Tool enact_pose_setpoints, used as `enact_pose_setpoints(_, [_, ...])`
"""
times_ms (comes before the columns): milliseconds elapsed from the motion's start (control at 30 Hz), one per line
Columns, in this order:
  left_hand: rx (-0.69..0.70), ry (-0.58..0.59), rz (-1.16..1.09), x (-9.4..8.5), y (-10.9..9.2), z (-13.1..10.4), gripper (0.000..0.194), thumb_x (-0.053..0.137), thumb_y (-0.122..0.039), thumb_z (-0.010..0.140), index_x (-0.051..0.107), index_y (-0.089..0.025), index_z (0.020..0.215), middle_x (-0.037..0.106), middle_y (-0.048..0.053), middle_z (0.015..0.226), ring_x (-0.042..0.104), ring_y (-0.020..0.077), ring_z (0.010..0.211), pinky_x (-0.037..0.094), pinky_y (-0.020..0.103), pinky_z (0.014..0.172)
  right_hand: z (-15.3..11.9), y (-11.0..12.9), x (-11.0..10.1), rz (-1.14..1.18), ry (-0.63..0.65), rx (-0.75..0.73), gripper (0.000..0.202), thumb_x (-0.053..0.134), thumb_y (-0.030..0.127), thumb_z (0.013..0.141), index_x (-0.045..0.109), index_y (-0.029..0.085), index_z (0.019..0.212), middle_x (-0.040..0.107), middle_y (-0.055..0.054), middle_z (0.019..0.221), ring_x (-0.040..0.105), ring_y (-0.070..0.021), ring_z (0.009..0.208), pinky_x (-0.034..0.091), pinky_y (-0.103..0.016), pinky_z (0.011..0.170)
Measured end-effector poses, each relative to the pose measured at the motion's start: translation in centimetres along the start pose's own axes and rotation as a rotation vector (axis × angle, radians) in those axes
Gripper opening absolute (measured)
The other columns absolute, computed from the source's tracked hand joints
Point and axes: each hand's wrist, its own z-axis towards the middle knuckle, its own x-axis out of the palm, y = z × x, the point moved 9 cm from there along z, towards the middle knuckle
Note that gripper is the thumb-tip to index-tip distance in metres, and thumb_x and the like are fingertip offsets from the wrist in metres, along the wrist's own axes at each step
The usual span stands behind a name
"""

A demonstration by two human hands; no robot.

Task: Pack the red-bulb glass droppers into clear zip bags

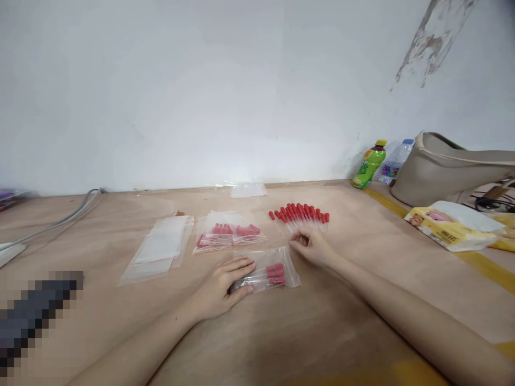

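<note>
I saw the wooden table [362, 300] filling the lower frame. At centre, my left hand [225, 287] lay flat, fingers spread, pressing a clear bag [277, 271] of red-capped droppers. Just right, my right hand [311, 245] curled loosely at the loose droppers [300, 213]; whether it pinched one, I couldn't tell.

Head camera looks forward-down, close over the table [362, 300].

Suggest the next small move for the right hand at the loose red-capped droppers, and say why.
Probably close the right hand on a few loose droppers and carry them to the bag pinned flat by the left hand. That bag holds only a few droppers; the filled bags behind hold more.
</note>
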Motion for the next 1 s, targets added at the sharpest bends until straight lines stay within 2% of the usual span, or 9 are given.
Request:
enact_pose_setpoints(100, [-0.010,0.004,0.006,0.0,0.1,0.0,0.043,0.049,-0.037,0.086,0.044,-0.025,0.127,0.047,0.006,0.130,0.042,0.0235,0.120,0.037,0.044,0.098,2.8,0.8,-0.2,-0.232,-0.039,0.005,0.009,0.049,0.019,0.075,0.058,0.016,0.077,0.063,-0.002,0.075,0.055,-0.0115,0.065,0.040,-0.021,0.061])
enact_pose_setpoints(167, [-0.016,0.008,0.012,0.0,0.1,-0.1,0.044,0.048,-0.037,0.086,0.043,-0.026,0.128,0.046,0.006,0.130,0.041,0.0236,0.121,0.036,0.044,0.099,4.7,1.2,1.0,-0.433,0.021,0.051,0.013,0.046,0.018,0.079,0.057,0.016,0.086,0.064,-0.005,0.086,0.058,-0.0134,0.078,0.041,-0.021,0.067])
enact_pose_setpoints(300, [-0.007,0.015,0.024,0.1,0.1,-0.1,0.044,0.047,-0.037,0.086,0.042,-0.026,0.129,0.045,0.005,0.131,0.040,0.0230,0.122,0.035,0.043,0.100,7.3,1.4,3.5,-0.568,0.061,0.137,0.025,0.045,0.019,0.080,0.051,0.010,0.103,0.062,-0.017,0.095,0.060,-0.0245,0.084,0.043,-0.031,0.066])
enact_pose_setpoints(467, [-0.015,0.038,0.031,0.4,0.2,-0.1,0.044,0.046,-0.038,0.087,0.042,-0.025,0.129,0.044,0.005,0.132,0.038,0.0223,0.123,0.034,0.042,0.101,8.3,1.9,6.2,-0.646,0.174,0.080,0.039,0.034,0.011,0.083,0.042,0.017,0.121,0.062,-0.016,0.099,0.060,-0.0254,0.090,0.043,-0.036,0.071])
enact_pose_setpoints(600, [-0.008,0.037,0.034,0.4,0.3,-0.1,0.044,0.045,-0.038,0.087,0.042,-0.025,0.129,0.044,0.005,0.132,0.038,0.0220,0.124,0.033,0.042,0.102,7.9,2.6,5.6,-0.665,0.187,0.029,0.050,0.032,0.009,0.083,0.029,0.015,0.132,0.060,-0.018,0.103,0.059,-0.0265,0.092,0.042,-0.036,0.073])
enact_pose_setpoints(733, [-0.007,0.032,0.033,0.4,0.3,-0.1,0.044,0.046,-0.038,0.087,0.042,-0.025,0.129,0.044,0.005,0.132,0.038,0.0219,0.123,0.033,0.041,0.102,6.1,2.9,1.7,-0.390,-0.036,-0.032,0.051,0.034,0.015,0.084,0.024,0.013,0.134,0.060,-0.015,0.098,0.060,-0.0227,0.083,0.043,-0.033,0.072])
enact_pose_setpoints(833, [-0.015,0.031,0.028,0.3,0.4,-0.1,0.044,0.046,-0.038,0.087,0.042,-0.026,0.129,0.044,0.005,0.132,0.039,0.0225,0.123,0.033,0.042,0.101,3.5,0.3,-1.2,0.013,-0.221,0.020,0.045,0.036,0.026,0.084,0.029,0.017,0.128,0.059,-0.004,0.076,0.059,-0.0169,0.064,0.046,-0.030,0.061])
enact_pose_setpoints(900, [-0.014,0.034,0.031,0.3,0.4,-0.1,0.044,0.046,-0.038,0.087,0.042,-0.025,0.129,0.044,0.005,0.132,0.038,0.0224,0.123,0.033,0.042,0.102,1.5,-2.6,-2.0,0.346,-0.329,0.148,0.047,0.043,0.033,0.081,0.026,0.020,0.122,0.054,0.003,0.066,0.054,-0.0130,0.048,0.045,-0.026,0.048])
enact_pose_setpoints(1000, [-0.006,0.037,0.040,0.4,0.4,-0.1,0.044,0.045,-0.039,0.087,0.042,-0.026,0.129,0.044,0.005,0.132,0.038,0.0215,0.124,0.033,0.041,0.102,-1.0,-5.1,-1.3,0.709,-0.397,0.302,0.049,0.055,0.035,0.071,0.026,0.023,0.108,0.051,0.008,0.059,0.052,-0.0112,0.043,0.045,-0.024,0.042])
